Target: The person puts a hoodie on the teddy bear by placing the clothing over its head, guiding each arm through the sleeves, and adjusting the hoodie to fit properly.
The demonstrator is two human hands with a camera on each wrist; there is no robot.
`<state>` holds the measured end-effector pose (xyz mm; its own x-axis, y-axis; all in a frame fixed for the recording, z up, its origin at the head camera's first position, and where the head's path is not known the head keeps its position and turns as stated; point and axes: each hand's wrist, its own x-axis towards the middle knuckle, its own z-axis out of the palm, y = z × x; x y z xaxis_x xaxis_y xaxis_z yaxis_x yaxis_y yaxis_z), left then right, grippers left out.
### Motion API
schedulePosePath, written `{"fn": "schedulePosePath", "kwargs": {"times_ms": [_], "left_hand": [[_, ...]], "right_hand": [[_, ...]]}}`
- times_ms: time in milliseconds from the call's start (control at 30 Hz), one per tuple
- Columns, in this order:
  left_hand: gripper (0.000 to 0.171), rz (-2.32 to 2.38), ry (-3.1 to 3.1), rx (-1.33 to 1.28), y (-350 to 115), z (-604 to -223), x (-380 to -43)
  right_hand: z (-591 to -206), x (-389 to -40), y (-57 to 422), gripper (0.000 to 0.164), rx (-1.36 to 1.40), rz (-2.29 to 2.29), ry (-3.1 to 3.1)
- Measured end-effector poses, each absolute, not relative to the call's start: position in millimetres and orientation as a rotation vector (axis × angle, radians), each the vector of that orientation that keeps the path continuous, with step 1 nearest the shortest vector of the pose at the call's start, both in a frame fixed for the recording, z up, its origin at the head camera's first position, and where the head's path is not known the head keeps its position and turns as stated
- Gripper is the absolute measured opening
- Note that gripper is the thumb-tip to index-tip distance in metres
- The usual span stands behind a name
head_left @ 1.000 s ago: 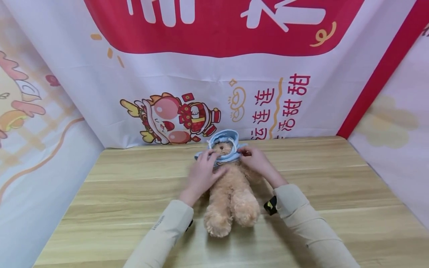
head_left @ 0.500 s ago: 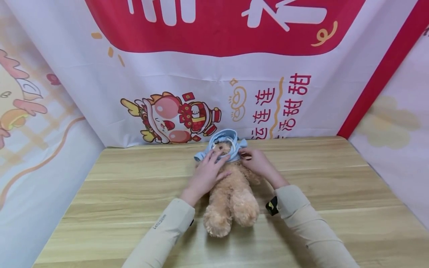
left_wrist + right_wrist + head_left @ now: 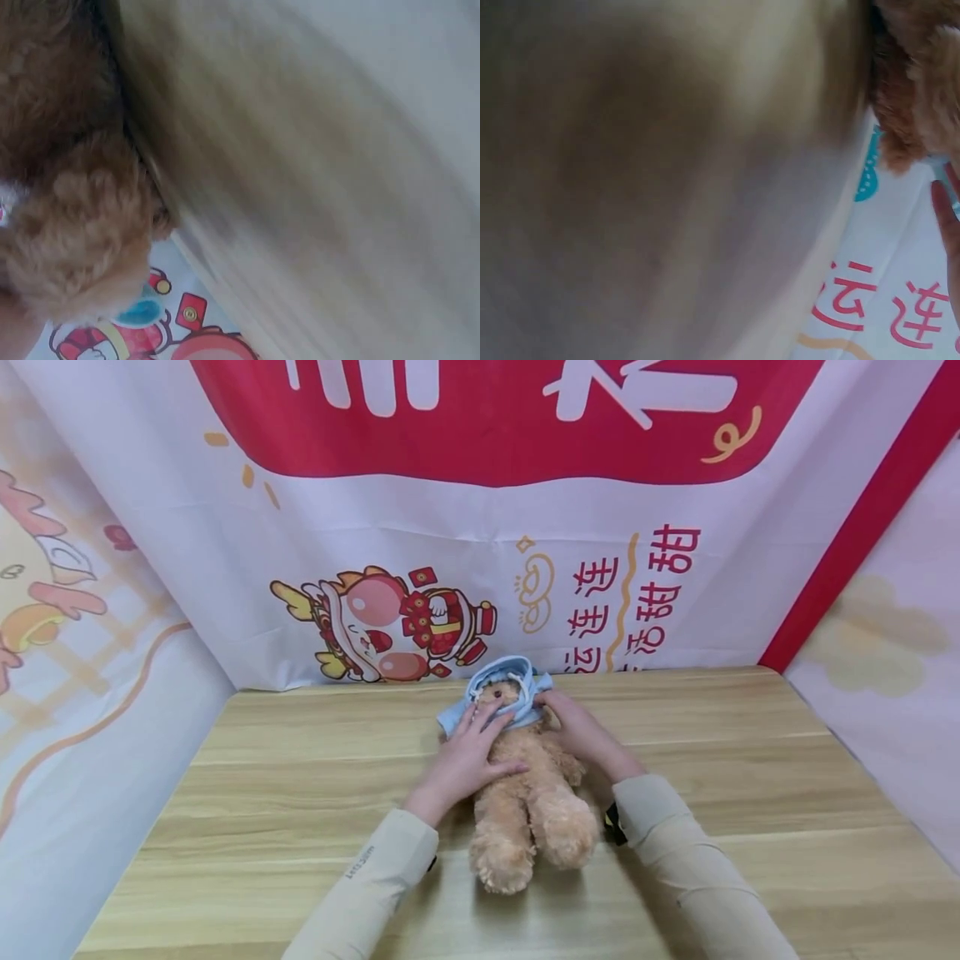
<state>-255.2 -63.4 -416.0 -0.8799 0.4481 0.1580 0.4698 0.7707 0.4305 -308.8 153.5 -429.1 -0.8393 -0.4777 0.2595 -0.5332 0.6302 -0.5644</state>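
Left grip (image 3: pixel 467 760) on teddy (image 3: pixel 528 777), right grip (image 3: pixel 588 735) at hoodie (image 3: pixel 527 717)

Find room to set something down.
Bare pale wooden tabletop: left of the left beige cloth sleeve, right of the right beige sleeve; smaller front patch between sleeves. Crowded centre: left hand, right hand, tan plush toy in blue cloth hood.

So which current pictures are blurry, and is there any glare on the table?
Head view: bear fairly crisp, faint pale sheen on the table low in frame; left wrist: table smeared, bear clearer; right wrist: table blurred and dim, printed backdrop clearer.
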Motion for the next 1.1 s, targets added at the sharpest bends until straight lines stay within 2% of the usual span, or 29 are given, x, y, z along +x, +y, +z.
{"fn": "schedulePosePath", "kwargs": {"times_ms": [267, 733, 900, 1100], "left_hand": [[0.082, -0.674, -2.906, -0.663, -55, -420, -253], [0.086, -0.657, -2.917, -0.631, -54, -419, -255], [0.086, -0.643, -2.918, -0.62, -54, -419, -256], [0.084, -0.651, -2.921, -0.63, -54, -420, -255]], "right_hand": [[-431, -306, 148, 0.02, 0.84, 0.961, -2.699], [-426, -301, 146, 0.005, 0.784, 0.933, -2.789], [-419, -299, 148, 0.019, 0.817, 0.963, -2.838], [-415, -295, 152, 0.017, 0.897, 0.995, -2.862]]}}
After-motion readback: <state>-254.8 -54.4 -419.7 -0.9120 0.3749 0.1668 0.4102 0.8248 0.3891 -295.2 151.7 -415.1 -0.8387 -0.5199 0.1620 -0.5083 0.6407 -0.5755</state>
